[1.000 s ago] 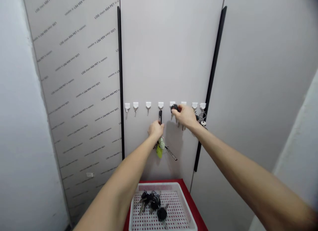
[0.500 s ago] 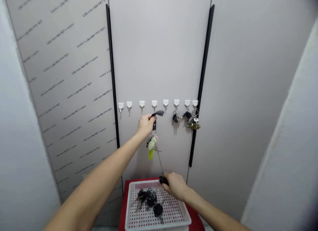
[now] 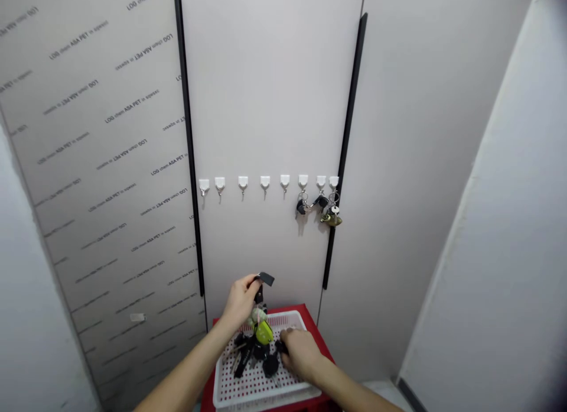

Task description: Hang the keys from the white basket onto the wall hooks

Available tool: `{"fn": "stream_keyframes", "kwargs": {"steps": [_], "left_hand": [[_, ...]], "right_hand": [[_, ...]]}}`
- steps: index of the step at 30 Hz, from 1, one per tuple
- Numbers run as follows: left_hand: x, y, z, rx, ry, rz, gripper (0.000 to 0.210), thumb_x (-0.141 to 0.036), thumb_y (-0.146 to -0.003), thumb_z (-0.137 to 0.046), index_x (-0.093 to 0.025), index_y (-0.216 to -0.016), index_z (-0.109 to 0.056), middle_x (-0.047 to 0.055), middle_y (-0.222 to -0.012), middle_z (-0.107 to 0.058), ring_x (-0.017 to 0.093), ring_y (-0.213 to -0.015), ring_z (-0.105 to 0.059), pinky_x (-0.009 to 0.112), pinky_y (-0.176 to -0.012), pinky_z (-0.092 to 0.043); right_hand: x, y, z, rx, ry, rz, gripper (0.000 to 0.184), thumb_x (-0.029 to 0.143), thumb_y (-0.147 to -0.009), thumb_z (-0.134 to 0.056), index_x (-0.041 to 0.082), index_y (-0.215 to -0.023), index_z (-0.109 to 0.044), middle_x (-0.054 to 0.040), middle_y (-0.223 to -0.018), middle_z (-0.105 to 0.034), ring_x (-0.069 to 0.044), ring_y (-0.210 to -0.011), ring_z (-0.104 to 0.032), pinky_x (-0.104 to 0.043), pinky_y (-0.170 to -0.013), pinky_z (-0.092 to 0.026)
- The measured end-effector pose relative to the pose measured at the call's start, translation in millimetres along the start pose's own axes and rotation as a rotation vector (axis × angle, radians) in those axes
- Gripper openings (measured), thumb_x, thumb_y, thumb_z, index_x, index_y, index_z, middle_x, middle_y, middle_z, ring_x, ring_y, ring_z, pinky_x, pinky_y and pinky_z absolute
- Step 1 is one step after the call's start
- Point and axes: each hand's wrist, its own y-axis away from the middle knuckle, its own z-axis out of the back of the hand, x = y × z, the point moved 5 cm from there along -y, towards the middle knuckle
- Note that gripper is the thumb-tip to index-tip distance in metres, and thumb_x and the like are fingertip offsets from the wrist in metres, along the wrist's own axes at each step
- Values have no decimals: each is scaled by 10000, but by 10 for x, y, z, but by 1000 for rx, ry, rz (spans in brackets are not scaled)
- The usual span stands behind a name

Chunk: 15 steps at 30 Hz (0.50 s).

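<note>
In the head view, both hands are lower than in the earlier frames. A second ago they were up at the row of white hooks [image 3: 264, 182]; half a second ago the left hand [image 3: 239, 299] was still just under the hooks, and the right hand [image 3: 302, 351] was by the basket's far right corner. Now the left is in front of the panel at the basket's far edge, and the right is over the basket's right half.

The left hand grips a black strap [image 3: 266, 278] between thumb and fingers. Its bunch hangs down over the basket, with a pale green charm [image 3: 257, 315] and a yellow-green tag [image 3: 264, 333] in front of the keys; whether the lowest parts touch them is unclear. The right hand's fingers are closed on a black key fob [image 3: 280, 346], partly hidden by the hand.

The white perforated basket [image 3: 266, 398] sits on a red surface [image 3: 318, 339]. Inside, loose keys with black heads [image 3: 270, 365] lie near the middle, beside more in a dark cluster to the left, partly covered by the hanging bunch. On the panel, key sets [image 3: 301, 207] hang from the three rightmost hooks, as they did half a second ago.
</note>
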Motion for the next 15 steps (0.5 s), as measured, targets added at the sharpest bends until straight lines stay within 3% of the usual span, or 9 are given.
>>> {"fn": "stream_keyframes", "kwargs": {"steps": [3, 5, 8, 12, 15], "left_hand": [[-13, 102, -54, 82, -32, -73, 303, -307, -680, -308, -145, -711, -563, 1, -646, -533, 95, -614, -450, 182, -562, -331], [-23, 187, -101, 132, -82, -133, 285, -255, -687, -297, -157, -706, -564, 9, -677, -538, 100, -661, -457, 189, -609, -333], [3, 313, -175, 173, -183, -172, 279, -216, -694, -281, -173, -713, -556, 11, -717, -544, 107, -718, -450, 203, -659, -326], [55, 438, -298, 254, -349, -195, 265, -192, -693, -292, -202, -756, -549, 4, -782, -544, 120, -768, -430, 222, -694, -314], [112, 486, -385, 341, -496, -182, 271, -157, -679, -309, -220, -783, -551, 7, -832, -541, 137, -806, -418, 246, -716, -298]], "right_hand": [[-29, -23, 53, -22, -49, -10, 247, 236, -558, -441, 156, -762, -556, -84, -795, -581, -187, -737, -524, -252, -625, -361], [-112, -66, 290, -114, -126, -14, 236, 254, -588, -424, 168, -762, -559, -62, -768, -586, -162, -714, -524, -231, -616, -358], [-374, -153, 971, -378, -267, -76, 274, 256, -654, -355, 147, -827, -537, -49, -710, -581, -116, -608, -511, -217, -590, -361], [-818, -222, 2051, -866, -398, -226, 342, 309, -650, -369, 120, -911, -484, -74, -868, -544, -109, -653, -494, -235, -643, -363], [-1065, -306, 2508, -983, -430, -407, 387, 356, -615, -408, 146, -932, -479, -64, -865, -546, -139, -732, -491, -257, -649, -356]]}}
